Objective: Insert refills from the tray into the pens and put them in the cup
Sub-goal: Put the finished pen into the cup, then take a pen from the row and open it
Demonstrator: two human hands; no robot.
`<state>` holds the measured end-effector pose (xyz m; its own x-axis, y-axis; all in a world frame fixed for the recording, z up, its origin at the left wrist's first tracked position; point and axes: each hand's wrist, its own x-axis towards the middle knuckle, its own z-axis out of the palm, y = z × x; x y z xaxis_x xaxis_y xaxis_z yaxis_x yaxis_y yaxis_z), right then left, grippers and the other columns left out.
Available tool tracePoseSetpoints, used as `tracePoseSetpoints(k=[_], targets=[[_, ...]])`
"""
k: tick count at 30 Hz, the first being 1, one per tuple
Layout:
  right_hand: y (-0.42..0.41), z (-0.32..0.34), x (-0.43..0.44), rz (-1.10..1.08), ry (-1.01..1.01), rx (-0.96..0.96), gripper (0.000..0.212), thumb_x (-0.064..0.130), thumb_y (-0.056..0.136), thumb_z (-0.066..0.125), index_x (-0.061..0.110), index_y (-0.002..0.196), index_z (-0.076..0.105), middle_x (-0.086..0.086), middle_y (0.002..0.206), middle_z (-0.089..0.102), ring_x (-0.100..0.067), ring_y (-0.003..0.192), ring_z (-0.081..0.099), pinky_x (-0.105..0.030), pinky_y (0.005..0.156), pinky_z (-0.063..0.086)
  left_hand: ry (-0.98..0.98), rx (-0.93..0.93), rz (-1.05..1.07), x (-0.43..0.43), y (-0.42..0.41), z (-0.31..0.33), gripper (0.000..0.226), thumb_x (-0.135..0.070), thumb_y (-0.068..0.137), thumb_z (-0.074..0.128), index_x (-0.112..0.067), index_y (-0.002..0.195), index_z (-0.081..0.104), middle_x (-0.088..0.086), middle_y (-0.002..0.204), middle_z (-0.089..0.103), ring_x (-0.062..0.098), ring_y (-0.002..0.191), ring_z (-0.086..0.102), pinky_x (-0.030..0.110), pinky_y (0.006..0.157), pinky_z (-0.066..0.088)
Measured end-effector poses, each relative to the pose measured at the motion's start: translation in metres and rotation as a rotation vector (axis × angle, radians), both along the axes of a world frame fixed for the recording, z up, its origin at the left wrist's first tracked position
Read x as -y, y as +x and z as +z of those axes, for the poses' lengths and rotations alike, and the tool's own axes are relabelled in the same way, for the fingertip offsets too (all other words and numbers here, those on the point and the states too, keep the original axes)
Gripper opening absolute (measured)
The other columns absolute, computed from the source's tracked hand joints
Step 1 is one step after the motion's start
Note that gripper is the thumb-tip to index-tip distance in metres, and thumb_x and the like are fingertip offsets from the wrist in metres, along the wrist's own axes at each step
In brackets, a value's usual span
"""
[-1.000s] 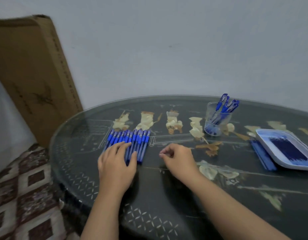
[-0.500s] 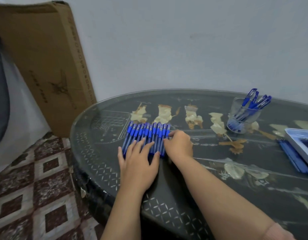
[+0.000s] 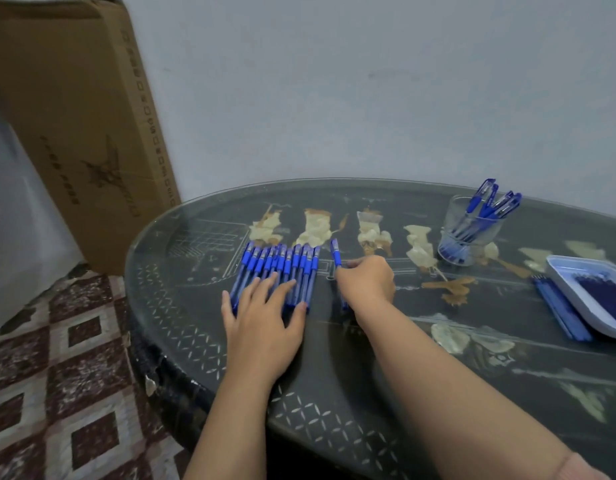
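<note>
Fingers, left hand [image 3: 261, 327]: straight and spread, pressing flat on the near ends of the row of pens [image 3: 282, 265], centre of frame.
Fingers, right hand [image 3: 367, 280]: curled, pinching a single pen [image 3: 335, 252] (just right of the row, not touching it).
Tabletop [image 3: 369, 375]: dark patterned glass.
Tray [image 3: 576, 260]: right edge, holding dark refills [image 3: 608, 296].
Cup [image 3: 469, 233]: upper right, several pens standing tilted inside.
Cardboard box [image 3: 74, 116]: upper left, against the wall.

Single head-worn wide-angle view; forward and down, close over the table [image 3: 524, 368] edge
</note>
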<state>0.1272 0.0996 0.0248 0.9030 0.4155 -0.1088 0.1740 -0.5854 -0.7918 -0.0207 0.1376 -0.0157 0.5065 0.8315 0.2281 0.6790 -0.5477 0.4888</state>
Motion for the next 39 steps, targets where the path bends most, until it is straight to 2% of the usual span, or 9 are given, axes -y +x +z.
tracePoseSetpoints(k=[3,6,10,14,18,23,28,32,39], targets=[[0.008,0.003,0.034,0.105,0.006,0.135,0.029,0.018,0.086,0.062,0.022,0.114,0.071,-0.003,0.104,0.071,-0.023,0.092,0.062,-0.024,0.071,0.039,0.089,0.128,0.016,-0.002,0.000,0.001,0.045,-0.050,0.093,0.049,-0.037,0.136,0.052,-0.014,0.148,0.043,0.008,0.142,0.028,0.046,0.121,-0.002],[0.024,-0.004,0.080,0.244,0.042,0.289,0.033,0.011,0.086,0.060,0.021,0.114,0.072,-0.003,0.088,0.070,-0.017,0.080,0.061,-0.026,0.071,0.042,0.196,0.250,-0.063,0.006,0.009,0.008,0.051,-0.054,0.085,0.045,-0.033,0.129,0.060,-0.009,0.136,0.055,0.015,0.131,0.045,0.052,0.118,0.018],[0.053,-0.019,0.146,0.367,0.089,0.485,0.036,0.004,0.085,0.065,0.028,0.111,0.073,0.000,0.077,0.057,-0.018,0.079,0.055,-0.030,0.075,0.043,0.192,0.238,-0.346,0.045,0.037,0.014,0.048,-0.052,0.088,0.049,-0.044,0.136,0.051,-0.013,0.141,0.050,0.014,0.134,0.043,0.051,0.114,0.030],[0.074,-0.027,0.207,0.431,0.085,0.538,0.042,0.003,0.087,0.065,0.039,0.109,0.070,0.010,0.084,0.051,-0.010,0.086,0.050,-0.012,0.077,0.034,0.185,0.152,-0.534,0.085,0.069,0.009,0.050,-0.038,0.091,0.063,-0.045,0.138,0.048,-0.016,0.142,0.049,0.008,0.132,0.042,0.041,0.116,0.029],[0.086,-0.037,0.246,0.437,0.111,0.543,0.048,-0.002,0.088,0.063,0.041,0.109,0.070,0.013,0.084,0.047,-0.006,0.087,0.048,-0.013,0.075,0.034,0.259,0.185,-0.598,0.105,0.091,0.000,0.032,-0.024,0.081,0.074,-0.034,0.111,0.071,-0.015,0.105,0.068,0.013,0.097,0.065,0.035,0.086,0.051],[0.093,-0.049,0.268,0.406,0.131,0.661,0.046,0.003,0.085,0.065,0.040,0.112,0.071,0.018,0.091,0.046,-0.002,0.094,0.045,-0.007,0.085,0.032,0.298,0.225,-0.647,0.127,0.107,-0.005,0.021,-0.029,0.089,0.056,-0.029,0.101,0.073,-0.013,0.093,0.068,0.014,0.083,0.066,0.031,0.076,0.051],[0.098,-0.058,0.265,0.372,0.144,0.680,0.037,0.025,0.084,0.065,0.049,0.112,0.067,0.023,0.097,0.064,-0.010,0.094,0.058,-0.043,0.082,0.047,0.316,0.202,-0.710,0.126,0.111,-0.010,0.023,-0.030,0.096,0.052,-0.032,0.111,0.068,-0.015,0.101,0.064,0.010,0.095,0.062,0.027,0.088,0.043],[0.103,-0.058,0.263,0.408,0.161,0.630,0.044,0.030,0.086,0.059,0.062,0.116,0.056,0.026,0.091,0.064,-0.009,0.090,0.058,-0.046,0.079,0.048,0.327,0.211,-0.744,0.123,0.113,-0.014,0.025,-0.023,0.094,0.058,-0.032,0.116,0.068,-0.012,0.103,0.061,0.011,0.096,0.060,0.025,0.091,0.039],[0.102,-0.061,0.262,0.433,0.210,0.603,0.043,0.033,0.084,0.066,0.068,0.107,0.058,0.026,0.091,0.063,-0.007,0.092,0.058,-0.046,0.082,0.048,0.357,0.249,-0.753,0.125,0.112,-0.012,0.024,-0.016,0.088,0.070,-0.028,0.108,0.071,-0.012,0.100,0.063,0.007,0.095,0.059,0.022,0.093,0.036]])
